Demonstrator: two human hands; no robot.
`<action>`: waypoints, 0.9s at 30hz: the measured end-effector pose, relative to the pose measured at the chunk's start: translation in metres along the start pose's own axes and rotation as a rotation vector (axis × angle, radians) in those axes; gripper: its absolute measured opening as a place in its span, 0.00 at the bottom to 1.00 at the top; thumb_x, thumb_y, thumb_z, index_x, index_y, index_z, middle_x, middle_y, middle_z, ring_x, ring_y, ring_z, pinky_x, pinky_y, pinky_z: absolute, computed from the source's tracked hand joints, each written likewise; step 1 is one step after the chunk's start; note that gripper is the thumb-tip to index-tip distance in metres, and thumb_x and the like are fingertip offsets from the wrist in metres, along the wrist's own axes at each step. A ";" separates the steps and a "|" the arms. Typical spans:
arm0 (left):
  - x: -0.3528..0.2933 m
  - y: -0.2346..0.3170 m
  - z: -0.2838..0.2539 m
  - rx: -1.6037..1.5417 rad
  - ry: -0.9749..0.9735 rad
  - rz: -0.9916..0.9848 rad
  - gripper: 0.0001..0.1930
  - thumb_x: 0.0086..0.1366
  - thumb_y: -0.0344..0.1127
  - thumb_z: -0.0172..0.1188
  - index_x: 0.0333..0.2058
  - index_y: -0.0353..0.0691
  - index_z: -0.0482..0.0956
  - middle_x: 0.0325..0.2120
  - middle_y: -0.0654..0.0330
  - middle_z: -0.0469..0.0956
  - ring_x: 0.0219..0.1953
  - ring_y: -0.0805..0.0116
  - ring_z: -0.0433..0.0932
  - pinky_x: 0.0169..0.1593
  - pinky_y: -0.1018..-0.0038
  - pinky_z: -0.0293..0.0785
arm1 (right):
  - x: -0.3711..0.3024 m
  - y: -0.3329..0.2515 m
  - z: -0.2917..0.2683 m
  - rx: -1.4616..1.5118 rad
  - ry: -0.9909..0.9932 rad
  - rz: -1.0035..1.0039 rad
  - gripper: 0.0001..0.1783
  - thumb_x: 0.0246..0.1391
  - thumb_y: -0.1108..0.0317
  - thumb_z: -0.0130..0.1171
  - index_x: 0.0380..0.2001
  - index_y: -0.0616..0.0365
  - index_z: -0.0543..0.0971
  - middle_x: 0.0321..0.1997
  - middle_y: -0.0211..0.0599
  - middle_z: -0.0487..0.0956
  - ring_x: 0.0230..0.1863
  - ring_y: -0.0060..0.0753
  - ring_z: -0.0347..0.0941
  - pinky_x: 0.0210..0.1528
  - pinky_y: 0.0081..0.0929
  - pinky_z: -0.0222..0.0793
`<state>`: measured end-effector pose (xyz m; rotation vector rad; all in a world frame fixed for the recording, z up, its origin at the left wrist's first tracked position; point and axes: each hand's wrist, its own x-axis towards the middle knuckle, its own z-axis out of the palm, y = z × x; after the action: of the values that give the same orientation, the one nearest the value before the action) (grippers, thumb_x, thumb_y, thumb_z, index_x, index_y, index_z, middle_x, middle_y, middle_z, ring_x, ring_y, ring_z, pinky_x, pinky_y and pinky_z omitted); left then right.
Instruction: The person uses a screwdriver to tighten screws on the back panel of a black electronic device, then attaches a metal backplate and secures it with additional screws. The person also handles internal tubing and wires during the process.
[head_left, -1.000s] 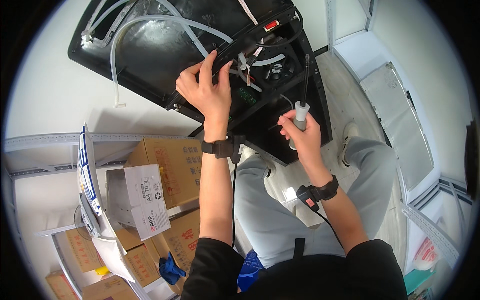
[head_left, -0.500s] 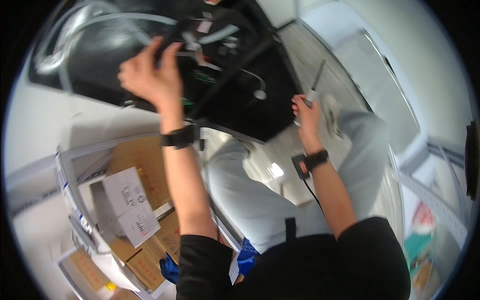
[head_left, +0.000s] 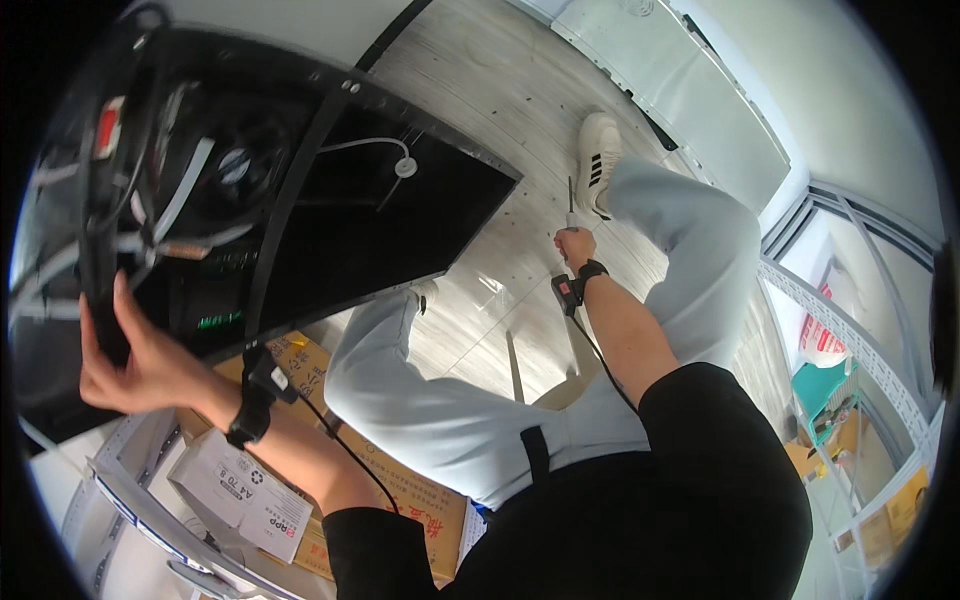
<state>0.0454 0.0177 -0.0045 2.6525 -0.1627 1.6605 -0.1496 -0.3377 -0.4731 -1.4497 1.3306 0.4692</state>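
Observation:
My left hand (head_left: 140, 365) is closed round the lower part of a black bar (head_left: 98, 235), with thumb and fingers on opposite sides. The bar crosses the left part of a large open black casing (head_left: 400, 225). Inside the casing are a round fan (head_left: 236, 167), a pale flat strip (head_left: 186, 188), a small lit green board (head_left: 218, 322) and a white cable (head_left: 365, 142) with a round end. My right hand (head_left: 575, 247) grips a screwdriver (head_left: 571, 205) by its grey handle, shaft pointing away from me. It is held over the floor, apart from the casing.
Cardboard boxes (head_left: 405, 490) and printed white sheets (head_left: 245, 495) lie at lower left, beside a metal rack (head_left: 150, 515). A pale metal panel (head_left: 670, 85) lies beyond my shoe (head_left: 598, 150). At right stands a slotted metal shelf (head_left: 850, 320) with a green container (head_left: 822, 400).
The view has swung, so the casing and my left hand appear farther left and lower. The screwdriver stays in my right hand, which sits farther from the casing.

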 end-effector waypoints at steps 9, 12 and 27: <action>-0.004 0.010 0.011 -0.201 0.106 -0.098 0.15 0.47 0.34 0.74 0.34 0.37 0.84 0.32 0.62 0.71 0.37 0.73 0.72 0.42 0.79 0.74 | 0.119 -0.007 0.023 -0.327 0.029 -0.202 0.10 0.40 0.65 0.58 0.26 0.59 0.80 0.18 0.33 0.80 0.19 0.26 0.77 0.22 0.25 0.70; -0.002 0.001 0.007 -0.197 0.122 -0.066 0.15 0.47 0.28 0.74 0.33 0.29 0.81 0.33 0.58 0.72 0.34 0.70 0.78 0.40 0.79 0.80 | 0.143 -0.016 0.026 -0.326 0.047 -0.165 0.13 0.40 0.61 0.58 0.27 0.59 0.80 0.20 0.36 0.81 0.25 0.35 0.79 0.31 0.32 0.72; -0.002 0.003 0.015 0.005 0.133 0.131 0.18 0.59 0.45 0.62 0.34 0.33 0.76 0.28 0.57 0.77 0.30 0.66 0.75 0.37 0.72 0.71 | 0.205 0.006 0.029 -0.621 0.262 -0.371 0.14 0.41 0.63 0.59 0.33 0.56 0.80 0.25 0.40 0.81 0.28 0.39 0.80 0.35 0.32 0.72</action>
<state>0.0576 0.0136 -0.0124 2.5754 -0.3375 1.8700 -0.0829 -0.4076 -0.6566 -2.2877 1.1176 0.4771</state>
